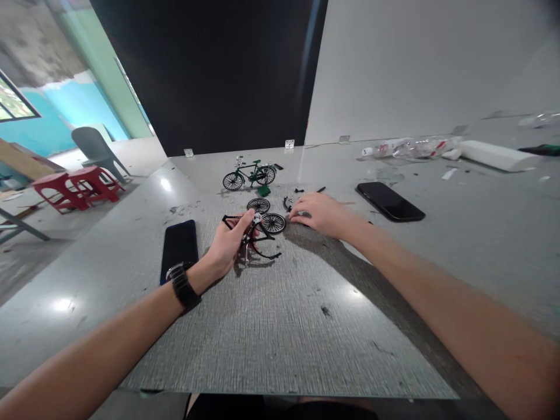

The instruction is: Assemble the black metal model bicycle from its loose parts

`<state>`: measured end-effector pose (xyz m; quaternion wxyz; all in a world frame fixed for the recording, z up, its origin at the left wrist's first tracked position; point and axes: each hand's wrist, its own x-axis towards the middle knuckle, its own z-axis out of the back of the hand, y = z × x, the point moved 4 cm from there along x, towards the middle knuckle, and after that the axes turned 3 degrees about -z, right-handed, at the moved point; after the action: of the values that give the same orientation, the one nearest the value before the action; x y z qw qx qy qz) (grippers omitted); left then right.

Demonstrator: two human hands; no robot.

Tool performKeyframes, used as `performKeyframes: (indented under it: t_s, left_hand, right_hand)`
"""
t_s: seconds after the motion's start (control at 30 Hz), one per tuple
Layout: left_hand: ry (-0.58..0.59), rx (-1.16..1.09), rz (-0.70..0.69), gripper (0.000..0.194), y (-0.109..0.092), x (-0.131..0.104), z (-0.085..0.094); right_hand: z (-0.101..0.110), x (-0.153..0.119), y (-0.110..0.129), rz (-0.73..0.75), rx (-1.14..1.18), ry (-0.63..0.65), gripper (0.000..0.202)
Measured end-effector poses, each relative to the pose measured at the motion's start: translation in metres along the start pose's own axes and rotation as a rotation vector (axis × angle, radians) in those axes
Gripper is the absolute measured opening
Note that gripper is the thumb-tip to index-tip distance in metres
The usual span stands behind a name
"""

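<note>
Hands, two, bare. Left hand: thumb and fingers closed on the frame. Right hand: fingers curled, low over the table; whether it grips anything cannot be told.

Table, grey, streaked, with dark scuffs toward the near edge.

Watch, black band, on the left wrist.

Blue-edged phone, screen dark, lying just beyond the watch.

Frame, black, of a model bicycle, in the left hand above the table, a curved piece reaching rightward at its lower end.

Near wheel, black, spoked, between the two hands, overlapped by the frame in view; whether joined cannot be told.

Far wheel, of like kind, just past the left thumb.

Curved part, small, dark, just beside the right fingertips.

Dark phone, flat, to the right of the right hand.

Green piece, small, beyond the far wheel.

Bicycle, green model, complete with two wheels, upright.

Bottle, clear plastic, on its side, at far right.

Black panel, upright, behind the bicycle.

Stools, red, beyond the table at left.
</note>
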<state>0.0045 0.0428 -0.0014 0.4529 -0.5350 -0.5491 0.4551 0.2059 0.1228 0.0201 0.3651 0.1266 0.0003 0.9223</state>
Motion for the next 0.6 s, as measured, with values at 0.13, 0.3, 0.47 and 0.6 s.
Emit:
performKeyframes:
  t_s: [0.13,0.3,0.47,0.6]
  left_hand:
    - [-0.006,-0.007,0.014,0.036,0.0000,0.0000,0.0000]
    - [-0.006,0.001,0.021,0.037,-0.0004,-0.0001,-0.0001]
    - [-0.010,0.010,0.019,0.037,0.0002,0.0002,0.0000]
    - [-0.010,-0.005,0.013,0.037,0.0008,0.0006,0.0003]
  right_hand:
    - [-0.0012,0.0009,-0.0021,-0.014,-0.022,0.002,0.023]
    - [-0.0048,0.0022,-0.0061,-0.043,-0.041,0.013,0.020]
    - [-0.0081,0.0026,-0.0084,-0.093,-0.086,0.023,0.019]
    - [-0.0092,0.0021,-0.0078,-0.113,-0.102,0.008,0.018]
